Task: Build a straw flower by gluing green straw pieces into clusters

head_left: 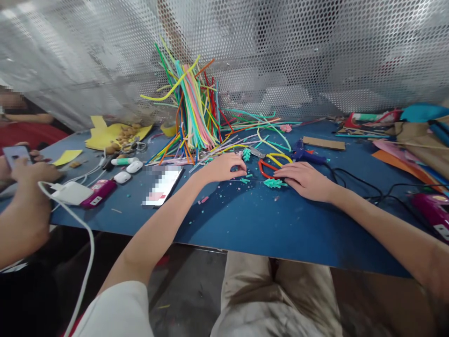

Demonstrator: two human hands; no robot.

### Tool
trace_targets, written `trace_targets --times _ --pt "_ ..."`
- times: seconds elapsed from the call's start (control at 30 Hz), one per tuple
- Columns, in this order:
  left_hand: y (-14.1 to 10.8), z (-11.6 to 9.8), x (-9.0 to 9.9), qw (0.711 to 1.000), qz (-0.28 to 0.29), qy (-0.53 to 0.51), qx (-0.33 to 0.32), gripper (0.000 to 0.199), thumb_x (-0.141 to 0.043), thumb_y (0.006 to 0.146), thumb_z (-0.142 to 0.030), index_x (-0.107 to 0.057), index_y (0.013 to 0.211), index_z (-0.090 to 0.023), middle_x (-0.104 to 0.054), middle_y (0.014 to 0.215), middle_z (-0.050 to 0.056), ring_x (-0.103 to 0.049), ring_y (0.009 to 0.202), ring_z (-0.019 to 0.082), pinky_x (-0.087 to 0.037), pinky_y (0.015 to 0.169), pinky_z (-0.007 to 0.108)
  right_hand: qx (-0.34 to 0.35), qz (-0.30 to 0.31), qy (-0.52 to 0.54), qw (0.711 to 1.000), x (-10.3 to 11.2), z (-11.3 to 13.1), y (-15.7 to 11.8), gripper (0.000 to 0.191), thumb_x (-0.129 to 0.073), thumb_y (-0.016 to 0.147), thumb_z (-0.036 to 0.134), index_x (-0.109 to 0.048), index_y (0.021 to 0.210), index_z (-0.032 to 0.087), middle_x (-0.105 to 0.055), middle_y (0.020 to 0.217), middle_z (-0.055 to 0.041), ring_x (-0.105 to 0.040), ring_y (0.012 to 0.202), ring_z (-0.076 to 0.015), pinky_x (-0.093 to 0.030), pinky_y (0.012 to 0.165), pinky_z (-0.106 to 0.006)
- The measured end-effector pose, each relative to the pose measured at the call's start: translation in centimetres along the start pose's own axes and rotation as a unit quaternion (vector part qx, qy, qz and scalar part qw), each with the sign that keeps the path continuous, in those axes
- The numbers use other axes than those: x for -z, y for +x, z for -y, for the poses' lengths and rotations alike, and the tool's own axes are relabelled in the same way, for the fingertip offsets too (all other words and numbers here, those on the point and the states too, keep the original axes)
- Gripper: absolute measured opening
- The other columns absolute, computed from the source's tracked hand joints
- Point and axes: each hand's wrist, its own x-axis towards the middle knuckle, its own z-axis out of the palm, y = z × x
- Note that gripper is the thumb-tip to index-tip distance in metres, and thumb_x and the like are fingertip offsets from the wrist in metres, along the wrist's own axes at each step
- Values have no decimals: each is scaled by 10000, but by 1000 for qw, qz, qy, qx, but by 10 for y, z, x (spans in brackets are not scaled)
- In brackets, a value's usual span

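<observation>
My left hand [228, 167] is curled on the blue table, with thumb and forefinger close together in a pinch; anything between them is too small to make out. A small turquoise fuzzy tuft [246, 154] is just beyond its fingers, and turquoise clippings [246, 179] lie beside the fingertips. My right hand [308, 181] rests palm down with fingers stretched out, holding nothing visible. Its fingertips are next to a turquoise leaf-shaped pipe-cleaner piece [274, 183] and a cutting tool [266, 167] with one red and one yellow handle.
A tall bundle of coloured pipe cleaners [196, 107] stands before the perforated metal screen [280, 56]. A blue glue gun [307, 156] and cardboard strip [324, 142] are behind my right hand. A phone [164, 186] lies left. Another person's hands hold a phone [17, 156] farther left.
</observation>
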Motion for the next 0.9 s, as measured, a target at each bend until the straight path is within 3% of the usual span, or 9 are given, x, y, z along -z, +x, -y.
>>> trace_targets --times 0.13,0.27,0.47,0.57,0.73,0.9 --pt "-2 -3 1 996 65 -62 6 287 -649 918 -475 -722 1074 -246 -734 1046 38 -650 961 178 -446 867 297 3 -13 18 1000 2 -5 -1 371 -456 986 259 -666 1287 314 -699 1309 -13 -605 1258 -260 -421 1084 -537" --pt "-4 -6 7 993 81 -89 19 315 -619 939 -473 -709 1124 -235 -730 1093 58 -657 984 175 -443 865 275 3 -26 43 999 3 -7 -2 363 -459 980 249 -683 1258 315 -706 1292 -12 -622 1236 -265 -434 1086 -536" --pt "-7 -4 8 981 134 -131 46 305 -712 851 -475 -743 1021 -223 -727 895 25 -639 773 129 -422 679 224 -12 -59 66 996 9 0 -6 295 -572 958 410 -700 1195 289 -729 1207 -49 -655 1141 -274 -457 1046 -507" --pt "-7 -3 6 976 148 -153 43 258 -677 875 -445 -750 974 -218 -712 836 13 -619 725 115 -410 658 224 -6 -52 70 996 10 1 -6 325 -660 898 477 -719 1148 279 -748 1122 -54 -675 1060 -277 -479 991 -486" --pt "-6 -8 5 982 136 -128 29 179 -632 886 -359 -711 906 -199 -695 873 24 -600 748 119 -414 688 239 -18 -45 72 996 5 -1 -4 251 -631 926 412 -722 1125 287 -762 1013 -27 -685 964 -249 -505 893 -455" --pt "-6 -21 5 988 102 -95 67 123 -583 892 -282 -642 967 -204 -675 819 -1 -571 678 113 -403 650 248 -18 -61 79 995 3 -2 -3 165 -611 931 354 -724 1033 289 -763 977 -19 -688 936 -234 -508 864 -432"
